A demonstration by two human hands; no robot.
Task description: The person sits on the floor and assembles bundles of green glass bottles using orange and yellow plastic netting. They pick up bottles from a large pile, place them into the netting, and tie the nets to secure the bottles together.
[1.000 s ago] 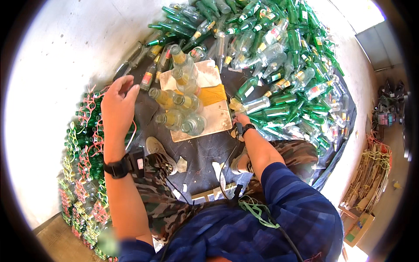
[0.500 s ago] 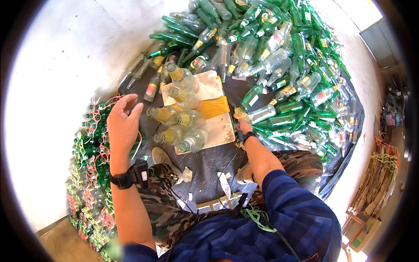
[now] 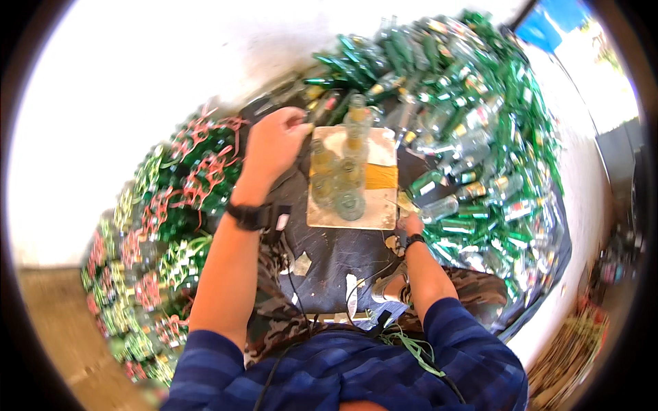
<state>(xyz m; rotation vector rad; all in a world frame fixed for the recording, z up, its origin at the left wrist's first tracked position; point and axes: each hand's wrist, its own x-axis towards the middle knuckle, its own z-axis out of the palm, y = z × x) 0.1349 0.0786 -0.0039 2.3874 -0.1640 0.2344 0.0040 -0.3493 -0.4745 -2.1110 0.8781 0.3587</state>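
Note:
Several clear glass bottles [image 3: 351,205] with yellowish neck labels stand upright on a pale, worn board [image 3: 381,140] in front of me. Yellow tape [image 3: 381,176] crosses the board. My left hand [image 3: 274,145] hangs in the air at the board's far left, its fingers curved with a small gap to the thumb; I see nothing in it. Beside the board's right edge, my right hand [image 3: 411,223] is closed at the yellowish neck of a clear glass bottle [image 3: 440,209] lying at the pile's edge. Blur partly hides those fingers.
A large heap of loose green and clear bottles [image 3: 473,130] spreads from the far side round to the right. On my left stand bottles bound with pink and green netting-like ties [image 3: 205,178]. A dark sheet [image 3: 329,264] with paper scraps covers the floor. White walls rise behind.
My view has turned, so the board and bottles appear further right. My left hand has moved toward the far left of the board. My right hand stays by the neck of the clear bottle.

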